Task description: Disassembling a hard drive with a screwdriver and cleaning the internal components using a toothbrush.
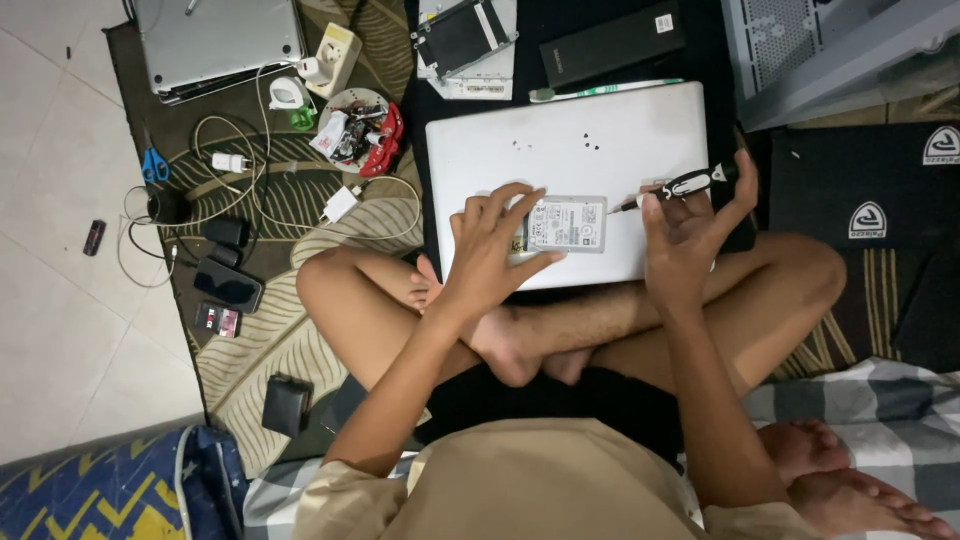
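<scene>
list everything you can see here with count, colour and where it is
hard drive: 1, silver with white label, on the white laptop
white laptop: 1, closed, across the legs
screwdriver: 1, black and white, tip by the drive
silver laptop: 1, top left on the mat
scissors: 1, blue handles, left mat edge
power strip: 1, cream, top
phone: 1, black, left of the knee
wallet: 1, black, lower left
left hand: on the drive
right hand: holds the screwdriver
</scene>
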